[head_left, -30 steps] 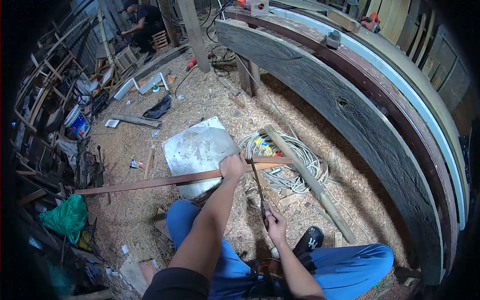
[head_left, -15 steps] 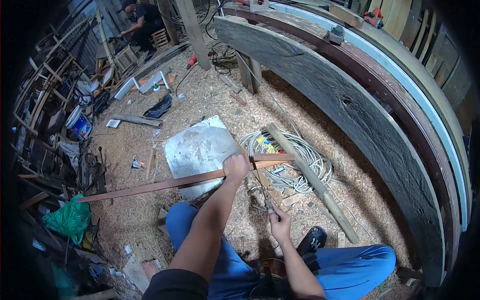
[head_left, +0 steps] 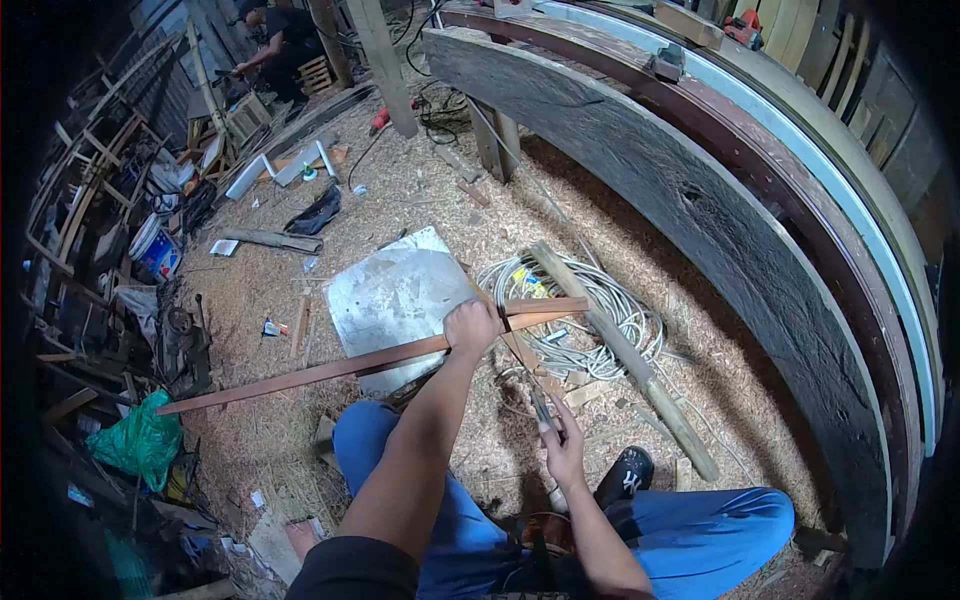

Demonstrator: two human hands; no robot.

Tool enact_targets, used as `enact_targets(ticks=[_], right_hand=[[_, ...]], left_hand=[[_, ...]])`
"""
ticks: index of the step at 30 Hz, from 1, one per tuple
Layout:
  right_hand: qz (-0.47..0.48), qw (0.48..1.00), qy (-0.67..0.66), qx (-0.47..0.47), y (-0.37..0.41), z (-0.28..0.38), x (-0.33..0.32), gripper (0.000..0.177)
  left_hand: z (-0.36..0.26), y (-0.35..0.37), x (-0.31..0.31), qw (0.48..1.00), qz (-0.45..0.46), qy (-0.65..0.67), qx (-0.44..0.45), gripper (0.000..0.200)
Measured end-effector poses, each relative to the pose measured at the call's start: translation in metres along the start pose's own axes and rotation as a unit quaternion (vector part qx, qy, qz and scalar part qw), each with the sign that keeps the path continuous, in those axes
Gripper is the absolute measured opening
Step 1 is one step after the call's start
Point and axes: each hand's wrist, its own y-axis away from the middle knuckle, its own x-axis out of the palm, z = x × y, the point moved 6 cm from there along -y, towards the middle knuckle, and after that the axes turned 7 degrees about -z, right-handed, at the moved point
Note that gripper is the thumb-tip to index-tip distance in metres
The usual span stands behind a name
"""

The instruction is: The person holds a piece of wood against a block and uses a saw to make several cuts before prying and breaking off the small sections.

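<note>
Reddish wood strip (head_left: 310, 376) passes over the near part of the metal sheet (head_left: 390, 288), its left end reaching well beyond that sheet. Largest is a long dark plank (head_left: 650, 160), well off to the sheet's right. Next comes a weathered pole (head_left: 625, 362), lying over a coil of cable (head_left: 642, 328) just right of the sheet; the strip, showing as two lengths there, reaches the pole, though I cannot tell whether they touch. Green plastic bag (head_left: 140, 437) sits left of the sheet, nearer me. My slim dark tool (head_left: 539, 400) slants from the strip toward me, right of the sheet, its blade too blurred to identify. My left hand (head_left: 472, 328), at the sheet's right edge, is wrapped tightly round the strip; my right hand (head_left: 565, 455), nearer me than the sheet, has partly straightened fingers around the tool's handle.
</note>
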Motion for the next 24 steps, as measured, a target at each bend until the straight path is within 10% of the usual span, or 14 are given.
enact_targets(ticks=[9,15,24], right_hand=[[-0.039,0.987,0.06,-0.147,0.017,0.024,0.004,0.036],[-0.084,0.995,0.032,-0.048,0.008,-0.029,-0.012,0.019],[0.006,0.998,-0.037,0.045,0.003,-0.038,0.004,0.046]], left_hand=[[0.0,0.003,0.002,0.999,-0.028,-0.018,0.013,0.044],[-0.004,0.006,0.003,0.998,-0.021,0.006,0.057,0.045],[0.001,-0.004,0.004,0.997,0.035,-0.01,-0.071,0.058]])
